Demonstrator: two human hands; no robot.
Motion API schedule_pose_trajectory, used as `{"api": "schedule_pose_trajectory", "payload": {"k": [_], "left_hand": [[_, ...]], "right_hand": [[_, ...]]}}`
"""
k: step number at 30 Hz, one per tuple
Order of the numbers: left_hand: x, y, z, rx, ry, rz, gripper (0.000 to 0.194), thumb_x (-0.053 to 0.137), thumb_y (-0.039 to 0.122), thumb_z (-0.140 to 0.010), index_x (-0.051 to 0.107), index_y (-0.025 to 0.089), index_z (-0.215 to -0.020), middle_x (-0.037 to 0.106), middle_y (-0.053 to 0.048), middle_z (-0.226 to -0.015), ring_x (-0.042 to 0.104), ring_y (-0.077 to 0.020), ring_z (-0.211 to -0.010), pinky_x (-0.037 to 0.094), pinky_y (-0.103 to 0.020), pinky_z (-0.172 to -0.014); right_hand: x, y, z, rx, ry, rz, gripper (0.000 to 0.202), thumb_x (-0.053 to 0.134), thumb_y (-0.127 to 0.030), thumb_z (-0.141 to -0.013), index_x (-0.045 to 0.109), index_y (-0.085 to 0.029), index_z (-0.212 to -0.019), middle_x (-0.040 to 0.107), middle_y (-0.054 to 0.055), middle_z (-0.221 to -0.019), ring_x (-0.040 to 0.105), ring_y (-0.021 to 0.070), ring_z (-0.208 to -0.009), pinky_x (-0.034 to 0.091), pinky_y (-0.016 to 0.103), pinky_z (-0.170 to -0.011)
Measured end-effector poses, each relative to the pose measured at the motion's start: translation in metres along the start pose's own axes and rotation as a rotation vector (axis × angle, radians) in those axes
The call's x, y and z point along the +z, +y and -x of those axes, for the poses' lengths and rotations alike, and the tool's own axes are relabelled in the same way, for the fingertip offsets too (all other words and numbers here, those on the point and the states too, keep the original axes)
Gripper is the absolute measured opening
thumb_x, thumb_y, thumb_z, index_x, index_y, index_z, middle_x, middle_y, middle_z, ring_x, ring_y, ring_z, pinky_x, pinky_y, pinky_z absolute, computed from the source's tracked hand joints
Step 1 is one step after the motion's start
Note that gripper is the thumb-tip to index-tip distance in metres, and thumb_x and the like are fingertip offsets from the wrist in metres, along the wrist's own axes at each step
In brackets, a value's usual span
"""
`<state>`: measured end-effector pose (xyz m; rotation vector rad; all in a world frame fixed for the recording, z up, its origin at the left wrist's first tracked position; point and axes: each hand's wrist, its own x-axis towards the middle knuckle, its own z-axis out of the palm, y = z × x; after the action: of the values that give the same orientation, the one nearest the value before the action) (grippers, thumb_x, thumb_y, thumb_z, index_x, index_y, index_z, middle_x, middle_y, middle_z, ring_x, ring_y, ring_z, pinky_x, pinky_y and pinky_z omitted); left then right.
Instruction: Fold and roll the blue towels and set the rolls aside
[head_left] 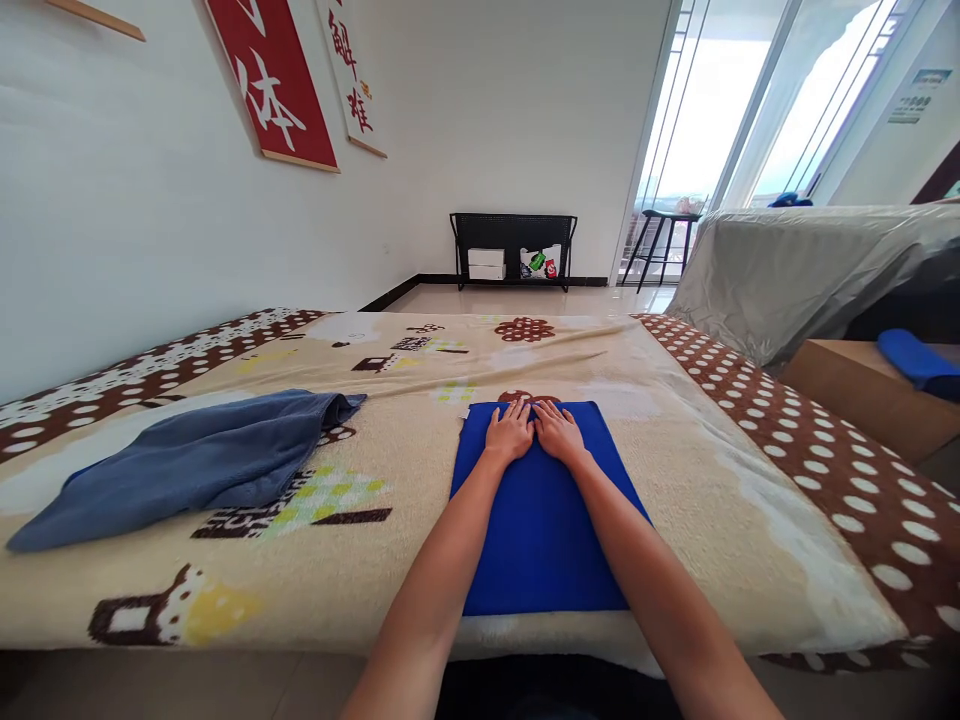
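Note:
A bright blue cloth (pixel 547 540) lies flat on the patterned blanket, close to the front edge of the bed. My left hand (pixel 511 430) rests palm down near the cloth's far edge, fingers stretched out. Beside it, my right hand (pixel 558 430) lies flat in the same way, its fingertips close to those of the left. Neither hand grips anything. Over to the left, a greyish-blue towel (pixel 202 455) lies loosely folded and somewhat rumpled on the blanket.
The cream blanket (pixel 705 510) has a brown polka-dot border. At the right stand a cardboard box (pixel 840 390) with a rolled blue item (pixel 919 360) on it and furniture under plastic sheeting (pixel 750 270). A black rack (pixel 514 235) and a stool (pixel 664 240) are at the back.

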<state>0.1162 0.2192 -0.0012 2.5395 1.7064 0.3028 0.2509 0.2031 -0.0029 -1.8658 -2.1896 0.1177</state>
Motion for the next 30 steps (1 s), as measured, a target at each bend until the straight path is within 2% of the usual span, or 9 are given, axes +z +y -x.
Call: {"api": "schedule_pose_trajectory", "payload": {"k": [5,9,12,14,16,19,23,26,30], "left_hand": [[-0.01,-0.034,0.012,-0.084,-0.005,-0.015,0.066,0.021,0.054,-0.1,0.029,0.019,-0.155,0.023,-0.01,-0.163,0.019,-0.0237,-0.152,0.012,-0.051,-0.123],[-0.018,-0.053,0.024,-0.141,-0.01,-0.039,0.067,0.024,0.056,-0.098,0.029,0.022,-0.155,0.023,-0.006,-0.164,0.018,-0.0222,-0.152,0.01,-0.047,-0.123],[-0.02,-0.054,0.03,-0.258,0.006,-0.06,0.069,0.027,0.057,-0.097,0.032,0.018,-0.154,0.026,-0.012,-0.162,0.021,-0.0279,-0.151,0.015,-0.051,-0.122],[-0.021,-0.047,0.031,-0.351,0.03,-0.078,0.071,0.029,0.053,-0.097,0.034,0.009,-0.152,0.027,-0.02,-0.16,0.022,-0.0346,-0.15,0.014,-0.056,-0.12],[-0.021,-0.032,0.029,-0.395,0.054,-0.091,0.068,0.03,0.046,-0.097,0.035,0.004,-0.151,0.026,-0.025,-0.159,0.02,-0.0372,-0.15,0.009,-0.059,-0.12],[-0.017,0.001,0.025,-0.319,0.055,-0.075,0.063,0.029,0.039,-0.098,0.033,0.008,-0.152,0.023,-0.019,-0.162,0.018,-0.0302,-0.152,0.008,-0.054,-0.122],[-0.006,0.039,0.03,-0.17,0.019,-0.023,0.056,0.023,0.031,-0.1,0.036,0.017,-0.152,0.03,-0.01,-0.161,0.027,-0.0207,-0.149,0.024,-0.044,-0.121],[-0.001,0.048,0.045,-0.143,0.036,-0.01,0.055,0.021,0.032,-0.101,0.039,0.017,-0.151,0.033,-0.01,-0.16,0.026,-0.0211,-0.149,0.022,-0.046,-0.121],[-0.003,0.047,0.071,-0.111,0.064,-0.012,0.055,0.025,0.036,-0.101,0.041,0.015,-0.149,0.034,-0.013,-0.159,0.027,-0.0246,-0.149,0.021,-0.051,-0.121]], "right_hand": [[-0.008,0.047,0.008,0.119,-0.011,-0.003,0.062,0.021,-0.053,-0.103,0.032,-0.02,-0.154,0.026,0.008,-0.162,0.018,0.0207,-0.151,0.012,0.045,-0.122],[-0.015,0.076,0.017,0.212,-0.004,0.009,0.065,0.022,-0.054,-0.102,0.031,-0.019,-0.155,0.025,0.008,-0.162,0.018,0.0207,-0.151,0.014,0.045,-0.122],[-0.018,0.082,0.025,0.265,0.019,0.023,0.066,0.026,-0.052,-0.101,0.033,-0.013,-0.154,0.028,0.013,-0.161,0.022,0.0231,-0.15,0.018,0.047,-0.12],[-0.019,0.077,0.029,0.295,0.058,0.036,0.065,0.029,-0.046,-0.101,0.035,-0.008,-0.152,0.026,0.017,-0.16,0.022,0.0268,-0.15,0.016,0.05,-0.12],[-0.02,0.065,0.03,0.319,0.115,0.048,0.061,0.028,-0.037,-0.101,0.034,-0.004,-0.152,0.02,0.021,-0.161,0.016,0.0305,-0.151,0.011,0.053,-0.12],[-0.016,0.035,0.031,0.268,0.158,0.042,0.057,0.024,-0.027,-0.1,0.033,-0.005,-0.152,0.017,0.019,-0.162,0.015,0.0287,-0.152,0.011,0.051,-0.12],[-0.006,0.002,0.037,0.071,0.096,-0.004,0.051,0.026,-0.025,-0.101,0.041,-0.02,-0.15,0.034,0.006,-0.159,0.028,0.0163,-0.148,0.023,0.036,-0.118],[-0.002,-0.005,0.048,0.003,0.064,-0.023,0.049,0.028,-0.025,-0.101,0.047,-0.02,-0.146,0.04,0.005,-0.156,0.031,0.0161,-0.147,0.024,0.035,-0.118],[-0.006,-0.004,0.065,-0.039,0.06,-0.03,0.049,0.032,-0.025,-0.1,0.047,-0.017,-0.146,0.037,0.009,-0.157,0.029,0.0201,-0.148,0.022,0.04,-0.119]]}}
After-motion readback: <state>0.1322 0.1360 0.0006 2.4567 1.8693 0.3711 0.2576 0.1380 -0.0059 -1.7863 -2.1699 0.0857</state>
